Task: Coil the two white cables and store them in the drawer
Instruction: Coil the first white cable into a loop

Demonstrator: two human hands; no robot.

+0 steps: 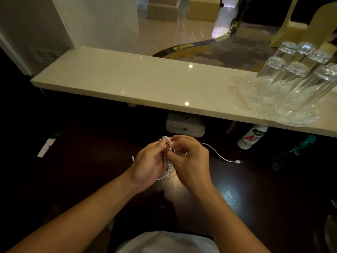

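Observation:
Over the dark wooden desk (237, 194) my left hand (148, 165) and my right hand (189, 157) meet, both pinching a small bundle of white cable (167, 143) with an orange mark on it. A loop of white cable (166, 175) hangs below the hands onto the desk. Another white cable (218, 154) runs right from behind my right hand and ends in a plug (238, 162) lying on the desk. A short white cable end (133, 158) shows left of my left hand. Whether these strands belong to one cable or two I cannot tell. No drawer is in view.
A pale stone shelf (138, 83) juts over the desk's far side. On its right end a glass tray (255, 99) bears several upturned glasses. A white bottle (252, 136), a white box (185, 126) and a paper slip (45, 147) lie under the shelf.

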